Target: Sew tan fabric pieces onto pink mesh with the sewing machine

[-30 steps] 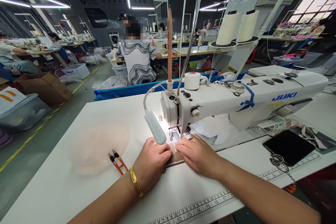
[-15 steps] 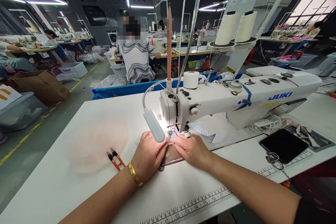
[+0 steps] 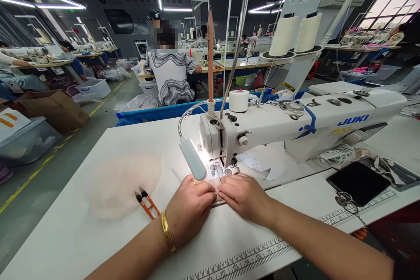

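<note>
A white sewing machine point(image 3: 262, 118) stands on the white table, its needle area lit by a small grey lamp point(image 3: 193, 158). Just in front of the presser foot, a small piece of pale fabric point(image 3: 215, 183) lies between my hands. My left hand point(image 3: 192, 203) pinches its left side, fingers pressed together; a gold bracelet is on the wrist. My right hand point(image 3: 244, 197) has its fingers closed on the right side of the fabric. The fingertips of both hands nearly meet. Orange thread snips point(image 3: 147, 202) lie to the left of my left hand.
Sheer pale fabric point(image 3: 121, 183) is spread on the table's left part. At the right are a black phone point(image 3: 359, 183), keys point(image 3: 346, 201) and a coiled cable point(image 3: 336, 156). A printed ruler point(image 3: 249, 262) runs along the front edge. A person point(image 3: 172, 74) sits beyond the machine.
Both hands have moved slightly toward me, away from the needle area, with their fingers still together. More of the pale fabric and the presser foot shows between them.
</note>
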`<state>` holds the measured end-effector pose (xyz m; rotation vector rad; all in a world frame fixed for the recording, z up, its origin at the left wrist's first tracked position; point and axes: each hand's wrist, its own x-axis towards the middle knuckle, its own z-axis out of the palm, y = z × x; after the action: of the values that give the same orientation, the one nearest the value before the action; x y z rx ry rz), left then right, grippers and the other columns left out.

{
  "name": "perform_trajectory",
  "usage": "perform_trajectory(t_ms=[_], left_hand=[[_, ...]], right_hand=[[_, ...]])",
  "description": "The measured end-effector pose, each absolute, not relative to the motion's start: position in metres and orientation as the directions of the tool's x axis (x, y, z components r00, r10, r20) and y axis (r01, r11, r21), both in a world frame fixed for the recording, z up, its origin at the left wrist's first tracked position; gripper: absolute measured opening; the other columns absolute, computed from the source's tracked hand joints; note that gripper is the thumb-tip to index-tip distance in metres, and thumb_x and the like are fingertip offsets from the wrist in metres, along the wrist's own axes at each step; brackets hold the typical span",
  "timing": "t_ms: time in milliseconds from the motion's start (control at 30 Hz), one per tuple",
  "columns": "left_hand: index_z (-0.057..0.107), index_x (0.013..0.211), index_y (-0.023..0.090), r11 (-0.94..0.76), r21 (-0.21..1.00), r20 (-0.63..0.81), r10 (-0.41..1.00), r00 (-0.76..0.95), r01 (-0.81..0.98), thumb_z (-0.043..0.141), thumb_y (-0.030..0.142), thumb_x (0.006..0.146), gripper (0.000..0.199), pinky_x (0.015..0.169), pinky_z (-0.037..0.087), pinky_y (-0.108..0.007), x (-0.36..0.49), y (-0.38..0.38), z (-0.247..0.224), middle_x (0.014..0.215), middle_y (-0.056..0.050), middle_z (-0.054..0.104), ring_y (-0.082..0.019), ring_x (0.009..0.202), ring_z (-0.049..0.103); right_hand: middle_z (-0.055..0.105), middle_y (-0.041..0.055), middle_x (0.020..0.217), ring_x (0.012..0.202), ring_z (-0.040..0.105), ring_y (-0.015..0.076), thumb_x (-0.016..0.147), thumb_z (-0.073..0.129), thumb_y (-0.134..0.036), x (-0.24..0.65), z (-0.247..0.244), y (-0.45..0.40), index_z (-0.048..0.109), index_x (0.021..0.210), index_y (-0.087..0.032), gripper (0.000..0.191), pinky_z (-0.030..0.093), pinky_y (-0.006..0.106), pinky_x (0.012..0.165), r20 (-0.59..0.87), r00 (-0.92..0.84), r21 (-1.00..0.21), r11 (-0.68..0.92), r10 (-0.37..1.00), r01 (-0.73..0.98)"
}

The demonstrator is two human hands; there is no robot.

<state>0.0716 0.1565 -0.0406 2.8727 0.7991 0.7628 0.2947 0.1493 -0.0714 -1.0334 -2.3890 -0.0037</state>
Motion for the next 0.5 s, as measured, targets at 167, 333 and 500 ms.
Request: perform_trajectory(t_ms=[167, 333, 500], left_hand=[[0.069, 0.089, 0.020, -0.864, 0.161, 0.458, 0.494, 0.739, 0.477, 0.049, 0.006, 0.096, 0.025, 0.079, 0.046, -0.037, 0.073, 0.154, -0.044, 0.090, -0.002, 0.075, -0.018, 0.077, 0.062], [0.069, 0.090, 0.019, -0.854, 0.126, 0.476, 0.498, 0.725, 0.504, 0.047, 0.004, 0.096, 0.027, 0.079, 0.048, -0.037, 0.074, 0.159, -0.046, 0.093, -0.003, 0.077, -0.018, 0.076, 0.064], [0.071, 0.095, 0.019, -0.849, 0.105, 0.486, 0.499, 0.718, 0.519, 0.045, 0.005, 0.099, 0.030, 0.074, 0.051, -0.035, 0.075, 0.167, -0.044, 0.093, -0.005, 0.078, -0.020, 0.080, 0.069]], right_hand=[[0.057, -0.0003, 0.072, 0.070, 0.048, 0.0163, 0.101, 0.045, -0.016, 0.295, -0.070, 0.146, 0.058, 0.076, -0.020, 0.028, 0.032, 0.029, 0.067, 0.463, -0.572, -0.184, 0.704, 0.678, 0.686], [0.058, -0.0002, 0.072, 0.067, 0.046, 0.0162, 0.098, 0.046, -0.013, 0.295, -0.072, 0.148, 0.060, 0.079, -0.020, 0.025, 0.030, 0.030, 0.066, 0.440, -0.550, -0.212, 0.677, 0.710, 0.704], [0.060, 0.0003, 0.072, 0.065, 0.045, 0.0172, 0.097, 0.048, -0.012, 0.294, -0.072, 0.154, 0.064, 0.086, -0.020, 0.021, 0.028, 0.031, 0.064, 0.435, -0.517, -0.214, 0.643, 0.737, 0.736]])
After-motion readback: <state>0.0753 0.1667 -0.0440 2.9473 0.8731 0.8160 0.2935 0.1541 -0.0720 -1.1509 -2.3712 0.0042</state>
